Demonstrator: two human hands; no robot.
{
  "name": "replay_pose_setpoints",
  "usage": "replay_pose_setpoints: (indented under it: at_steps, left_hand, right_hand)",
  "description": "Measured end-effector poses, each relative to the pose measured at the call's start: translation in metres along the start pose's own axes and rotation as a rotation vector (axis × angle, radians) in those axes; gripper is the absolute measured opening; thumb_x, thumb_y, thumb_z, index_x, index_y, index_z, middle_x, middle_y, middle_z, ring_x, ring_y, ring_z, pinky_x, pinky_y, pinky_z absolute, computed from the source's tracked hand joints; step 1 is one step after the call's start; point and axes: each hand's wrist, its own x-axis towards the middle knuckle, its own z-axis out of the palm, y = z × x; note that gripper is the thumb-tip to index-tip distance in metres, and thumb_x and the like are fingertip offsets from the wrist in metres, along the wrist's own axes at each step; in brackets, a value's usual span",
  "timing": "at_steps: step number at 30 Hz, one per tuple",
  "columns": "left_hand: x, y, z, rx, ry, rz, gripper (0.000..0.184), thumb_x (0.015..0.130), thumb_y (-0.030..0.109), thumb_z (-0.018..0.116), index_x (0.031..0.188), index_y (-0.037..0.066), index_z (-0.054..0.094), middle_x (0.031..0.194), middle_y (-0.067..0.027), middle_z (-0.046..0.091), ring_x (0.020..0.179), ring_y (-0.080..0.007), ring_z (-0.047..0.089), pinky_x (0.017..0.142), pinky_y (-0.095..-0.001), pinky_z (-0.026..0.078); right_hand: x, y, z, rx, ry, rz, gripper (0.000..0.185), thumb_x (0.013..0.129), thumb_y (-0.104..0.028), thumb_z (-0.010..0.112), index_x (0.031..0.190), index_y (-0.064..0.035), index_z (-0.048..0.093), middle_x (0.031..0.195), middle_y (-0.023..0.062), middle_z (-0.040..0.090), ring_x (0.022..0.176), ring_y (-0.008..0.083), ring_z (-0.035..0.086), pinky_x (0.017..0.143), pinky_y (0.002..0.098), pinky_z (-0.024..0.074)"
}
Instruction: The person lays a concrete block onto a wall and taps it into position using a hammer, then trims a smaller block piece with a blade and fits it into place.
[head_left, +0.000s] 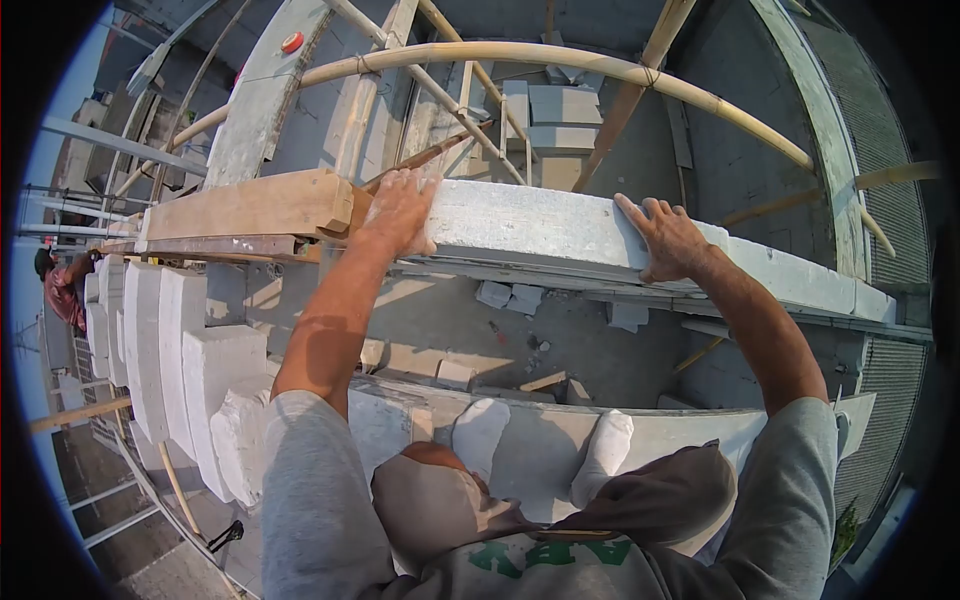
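A long white block (pixel 530 218) lies along the top of a narrow wall in front of me. My left hand (pixel 400 212) grips its left end, fingers over the top and thumb on the near side, beside the end of a wooden beam (pixel 240 210). Around the block's right end is my right hand (pixel 668 238), its fingers curved over the far edge and its thumb toward the near side. More white blocks (pixel 800 272) continue the row to the right of that hand.
Several white blocks (pixel 225 370) stand at the left. Bamboo poles (pixel 480 52) cross above the wall. My feet are on a plank (pixel 540 450), with a lower floor (pixel 420 325) beyond it. Another person (pixel 68 288) is at the far left.
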Motion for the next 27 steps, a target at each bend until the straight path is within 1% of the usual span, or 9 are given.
replay_pose_setpoints:
  at_steps: [2,5,8,10,13,14,23,26,27]
  left_hand:
    - [0.003,0.003,0.004,-0.017,-0.031,0.008,0.112,0.059,0.041,0.086,0.146,0.003,0.026,0.145,-0.024,0.036,0.138,-0.0371,0.029,0.115,-0.0463,0.019]
    - [-0.002,0.009,0.007,0.002,-0.016,-0.011,0.113,0.059,0.041,0.086,0.146,0.004,0.025,0.144,-0.0239,0.036,0.139,-0.0365,0.029,0.115,-0.0473,0.019]
    - [0.001,0.011,0.02,-0.01,-0.029,-0.038,0.116,0.056,0.04,0.088,0.147,0.005,0.025,0.143,-0.0234,0.038,0.139,-0.0355,0.03,0.113,-0.0479,0.02]
    - [0.002,0.014,0.025,-0.013,0.003,-0.043,0.118,0.049,0.035,0.091,0.145,0.007,0.027,0.142,-0.0192,0.039,0.136,-0.0345,0.033,0.112,-0.0464,0.023]
    - [0.002,0.015,0.03,-0.013,0.006,-0.042,0.12,0.047,0.034,0.091,0.145,0.007,0.026,0.141,-0.0192,0.04,0.136,-0.0346,0.033,0.112,-0.0462,0.023]
    - [0.001,0.014,0.035,-0.013,0.032,-0.048,0.121,0.047,0.034,0.091,0.145,0.007,0.025,0.141,-0.0202,0.04,0.136,-0.0348,0.033,0.112,-0.0466,0.023]
    - [-0.002,0.017,0.03,0.003,0.009,-0.075,0.12,0.049,0.034,0.091,0.145,0.008,0.024,0.141,-0.0211,0.041,0.137,-0.035,0.032,0.113,-0.0457,0.021]
    - [-0.005,0.018,0.029,-0.03,0.037,-0.069,0.119,0.049,0.034,0.091,0.145,0.009,0.025,0.141,-0.0205,0.041,0.137,-0.0348,0.032,0.113,-0.0464,0.021]
    - [-0.006,0.017,0.029,-0.035,0.038,-0.074,0.12,0.049,0.035,0.091,0.146,0.009,0.025,0.142,-0.0202,0.041,0.137,-0.0345,0.032,0.113,-0.0463,0.021]
  right_hand:
    - [0.003,0.0,0.005,-0.022,0.012,-0.002,0.127,0.056,-0.038,0.088,0.153,-0.0192,0.008,0.13,0.0195,0.044,0.123,0.033,0.046,0.101,0.0482,0.041]
    - [0.006,-0.003,0.009,-0.016,-0.004,-0.013,0.127,0.056,-0.039,0.088,0.153,-0.0195,0.008,0.131,0.0195,0.043,0.123,0.0334,0.046,0.101,0.0495,0.0405]
    - [0.008,0.002,0.018,-0.027,0.003,-0.024,0.126,0.058,-0.041,0.087,0.153,-0.0203,0.008,0.13,0.0197,0.043,0.122,0.0345,0.046,0.103,0.0505,0.0396]
    - [0.009,0.001,0.018,-0.032,-0.022,-0.025,0.124,0.06,-0.042,0.087,0.153,-0.0211,0.008,0.128,0.0194,0.044,0.121,0.0342,0.047,0.103,0.0516,0.039]
    - [0.011,0.002,0.023,-0.043,-0.013,-0.036,0.124,0.06,-0.041,0.087,0.153,-0.0214,0.007,0.128,0.0189,0.044,0.121,0.0337,0.047,0.102,0.0522,0.0391]
    - [0.011,0.001,0.024,-0.048,-0.014,-0.033,0.125,0.06,-0.041,0.087,0.153,-0.0215,0.006,0.128,0.0186,0.044,0.12,0.033,0.048,0.101,0.0519,0.0393]
    - [0.007,-0.005,0.026,-0.063,0.015,-0.018,0.123,0.059,-0.042,0.087,0.153,-0.022,0.01,0.126,0.0188,0.045,0.119,0.0324,0.049,0.097,0.0512,0.0417]
    - [0.006,-0.006,0.027,-0.054,0.017,-0.012,0.124,0.058,-0.043,0.087,0.153,-0.0225,0.01,0.126,0.0185,0.046,0.119,0.0322,0.049,0.097,0.051,0.0418]
    - [0.006,-0.007,0.027,-0.041,0.017,-0.008,0.125,0.058,-0.042,0.088,0.153,-0.0227,0.01,0.127,0.0187,0.045,0.12,0.0328,0.049,0.099,0.0517,0.0414]
